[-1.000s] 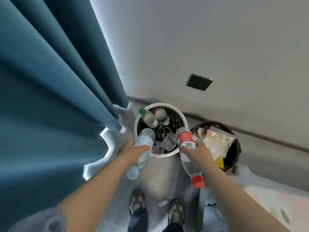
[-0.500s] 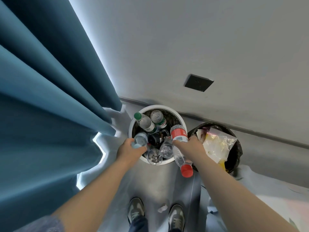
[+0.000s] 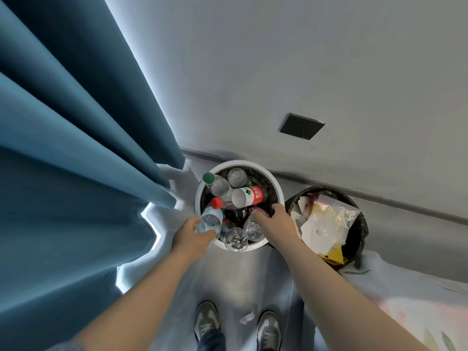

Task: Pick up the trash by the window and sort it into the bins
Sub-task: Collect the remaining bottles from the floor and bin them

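Observation:
A white round bin [image 3: 240, 162] by the wall holds several plastic bottles. My left hand [image 3: 190, 238] grips a clear bottle with a pale blue label [image 3: 209, 222], held base toward me over the bin's near-left rim. A bottle with a red cap and a red, white and green label [image 3: 249, 196] lies free across the other bottles in the bin. My right hand [image 3: 276, 222] hovers over the bin's right side, fingers relaxed and pointing down, holding nothing. To the right stands a black-bagged bin [image 3: 361, 224] filled with paper and plastic wrappers [image 3: 326, 224].
A blue curtain [image 3: 76, 148] hangs close on the left, with window light at its edge. A dark wall socket [image 3: 301, 126] sits above the bins. My shoes [image 3: 206, 321] stand below, with a small paper scrap [image 3: 247, 317] between them. Pale cloth [image 3: 405, 305] lies at the right.
My right hand let go of the red-capped bottle, which now lies in the white bin. My left hand has brought the blue-labelled bottle further over the rim.

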Available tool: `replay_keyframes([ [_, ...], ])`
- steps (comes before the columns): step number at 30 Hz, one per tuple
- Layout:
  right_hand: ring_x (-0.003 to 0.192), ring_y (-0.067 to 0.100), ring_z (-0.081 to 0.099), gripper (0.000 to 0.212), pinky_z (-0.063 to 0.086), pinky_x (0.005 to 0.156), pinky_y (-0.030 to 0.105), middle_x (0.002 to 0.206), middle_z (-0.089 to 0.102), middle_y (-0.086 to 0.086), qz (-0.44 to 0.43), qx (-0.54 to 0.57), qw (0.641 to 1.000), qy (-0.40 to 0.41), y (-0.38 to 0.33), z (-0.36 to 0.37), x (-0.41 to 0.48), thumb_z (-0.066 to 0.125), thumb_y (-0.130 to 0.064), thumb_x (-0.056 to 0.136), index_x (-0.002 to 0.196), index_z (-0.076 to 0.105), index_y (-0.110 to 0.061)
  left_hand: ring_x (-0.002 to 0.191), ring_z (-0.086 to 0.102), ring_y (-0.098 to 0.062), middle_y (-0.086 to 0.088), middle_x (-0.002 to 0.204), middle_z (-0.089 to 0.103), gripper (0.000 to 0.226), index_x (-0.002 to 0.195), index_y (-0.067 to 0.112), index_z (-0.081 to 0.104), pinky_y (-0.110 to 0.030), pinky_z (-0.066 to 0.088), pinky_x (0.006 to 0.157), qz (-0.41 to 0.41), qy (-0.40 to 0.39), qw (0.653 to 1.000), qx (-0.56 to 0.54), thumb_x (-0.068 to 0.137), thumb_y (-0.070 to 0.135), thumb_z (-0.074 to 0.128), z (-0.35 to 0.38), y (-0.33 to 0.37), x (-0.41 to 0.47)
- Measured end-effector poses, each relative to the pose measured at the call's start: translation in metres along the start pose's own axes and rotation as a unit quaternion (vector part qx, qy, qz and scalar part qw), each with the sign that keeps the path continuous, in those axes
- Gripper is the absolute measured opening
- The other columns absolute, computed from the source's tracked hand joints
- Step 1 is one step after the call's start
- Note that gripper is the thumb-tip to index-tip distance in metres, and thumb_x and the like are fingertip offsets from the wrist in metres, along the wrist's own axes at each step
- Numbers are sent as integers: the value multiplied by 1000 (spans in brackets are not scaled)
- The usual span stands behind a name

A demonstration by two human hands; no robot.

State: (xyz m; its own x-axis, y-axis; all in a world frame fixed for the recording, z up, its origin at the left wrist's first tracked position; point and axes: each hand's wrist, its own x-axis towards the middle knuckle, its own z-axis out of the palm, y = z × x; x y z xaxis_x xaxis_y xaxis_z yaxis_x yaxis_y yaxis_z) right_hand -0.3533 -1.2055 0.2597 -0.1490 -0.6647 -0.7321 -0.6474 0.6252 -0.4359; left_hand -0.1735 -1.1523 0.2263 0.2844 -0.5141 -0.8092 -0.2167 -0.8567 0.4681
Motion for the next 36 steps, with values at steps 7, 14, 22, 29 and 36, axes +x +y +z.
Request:
replay_keyframes([
  [7, 67, 5, 44, 42, 29, 52, 19, 79, 48, -8, -13, -10, 1000, 7, 13, 5, -3, 55, -31, 91, 126, 44, -11, 114, 54, -29, -10, 134, 51, 57, 137, 12, 46, -40, 52, 92, 19, 10, 998, 60, 83, 13, 67, 10, -13, 9],
  [14, 80, 17, 50, 42, 45, 76, 33, 80, 43, -7, -35, -1, 999, 24, 22, 4, 0, 56, -28, 91, 127, 45, -9, 114, 53, -27, -7, 132, 53, 58, 135, 17, 47, -32, 49, 90, 54, 11, 995, 82, 82, 17, 70, 24, -27, 14],
  [22, 88, 17, 48, 53, 38, 74, 29, 99, 46, -1, -40, -16, 999, 24, 34, 8, -10, 54, -32, 92, 137, 38, -10, 112, 53, -25, -7, 129, 53, 62, 132, 11, 45, -27, 41, 82, 41, 25, 994, 100, 81, 36, 71, 17, -36, 5],
  [29, 93, 20, 55, 49, 43, 71, 29, 112, 58, 6, -96, -118, 987, 52, 50, 9, -44, 58, -33, 88, 130, 46, -13, 120, 50, -26, -8, 136, 48, 64, 136, 12, 43, -32, 43, 94, 34, 35, 992, 112, 82, 35, 67, -5, -44, -30],
  [36, 97, 17, 54, 36, 46, 79, 32, 107, 56, 1, -168, -197, 966, 13, 54, 14, -90, 58, -32, 87, 119, 50, -17, 116, 52, -23, -6, 130, 53, 56, 131, 10, 46, -30, 45, 91, 10, 45, 997, 61, 83, 28, 68, -21, -66, -82],
])
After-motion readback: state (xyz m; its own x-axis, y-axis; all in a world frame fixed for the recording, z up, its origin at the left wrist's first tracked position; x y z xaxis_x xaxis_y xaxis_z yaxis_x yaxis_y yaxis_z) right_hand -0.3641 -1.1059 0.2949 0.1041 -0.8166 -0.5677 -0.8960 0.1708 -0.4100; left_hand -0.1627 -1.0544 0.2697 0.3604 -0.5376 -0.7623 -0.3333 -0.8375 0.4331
